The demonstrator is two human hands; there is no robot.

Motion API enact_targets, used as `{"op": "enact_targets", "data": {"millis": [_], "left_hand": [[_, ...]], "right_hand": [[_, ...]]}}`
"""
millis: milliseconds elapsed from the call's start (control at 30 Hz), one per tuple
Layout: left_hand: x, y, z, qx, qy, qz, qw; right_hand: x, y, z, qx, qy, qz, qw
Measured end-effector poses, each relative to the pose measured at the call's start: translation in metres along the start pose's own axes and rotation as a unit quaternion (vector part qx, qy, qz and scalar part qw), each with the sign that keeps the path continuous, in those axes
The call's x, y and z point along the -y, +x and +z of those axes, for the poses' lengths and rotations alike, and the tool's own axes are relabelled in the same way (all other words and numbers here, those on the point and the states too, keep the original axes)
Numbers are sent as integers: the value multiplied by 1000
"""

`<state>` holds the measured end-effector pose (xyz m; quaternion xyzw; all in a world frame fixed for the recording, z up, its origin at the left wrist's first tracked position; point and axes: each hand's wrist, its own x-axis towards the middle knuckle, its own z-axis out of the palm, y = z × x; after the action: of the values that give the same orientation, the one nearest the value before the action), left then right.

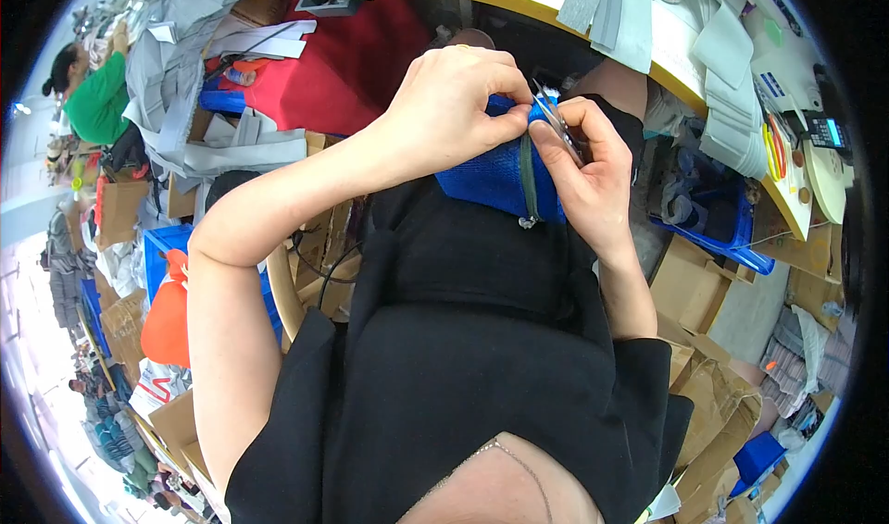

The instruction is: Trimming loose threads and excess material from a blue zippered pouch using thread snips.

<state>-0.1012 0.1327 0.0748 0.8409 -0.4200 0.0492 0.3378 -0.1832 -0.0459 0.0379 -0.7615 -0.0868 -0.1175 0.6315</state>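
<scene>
A blue woven fabric piece, like a small pouch (pixel 482 183), rests over my lap, with a dark green strip along it and a small pale bit at the strip's near end. My left hand (pixel 461 103) pinches the pouch's far edge between thumb and fingers. Metal scissors (pixel 548 109) are in my right hand (pixel 593 168), their blades pointing up and left, right beside the left fingertips at the blue edge. The right thumb also presses against the fabric there. Whether the blades touch the fabric, I cannot tell.
A white table with a yellow edge (pixel 519 13) curves ahead, bearing grey fabric strips (pixel 622 15). Red cloth (pixel 356 70) lies at the far left. A blue crate (pixel 741 254) and cardboard boxes (pixel 708 399) stand on the right. A person in green (pixel 97 103) is farther left.
</scene>
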Motion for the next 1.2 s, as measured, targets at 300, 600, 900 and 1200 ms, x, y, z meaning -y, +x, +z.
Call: {"op": "enact_targets", "data": {"millis": [300, 600, 900, 1200], "left_hand": [[0, -8, 15, -13, -109, -75, 991], [-12, -12, 19, -48, -234, -158, 958], [-1, -9, 9, 42, -104, -70, 991], [11, -11, 27, -3, -75, -45, 996]], "right_hand": [[-10, -3, -3, -41, 11, 68, 997], [3, -8, 6, -108, -86, 12, 990], [-4, -3, 0, 0, -39, 75, 996], [-5, -4, 7, -32, -31, 86, 995]]}}
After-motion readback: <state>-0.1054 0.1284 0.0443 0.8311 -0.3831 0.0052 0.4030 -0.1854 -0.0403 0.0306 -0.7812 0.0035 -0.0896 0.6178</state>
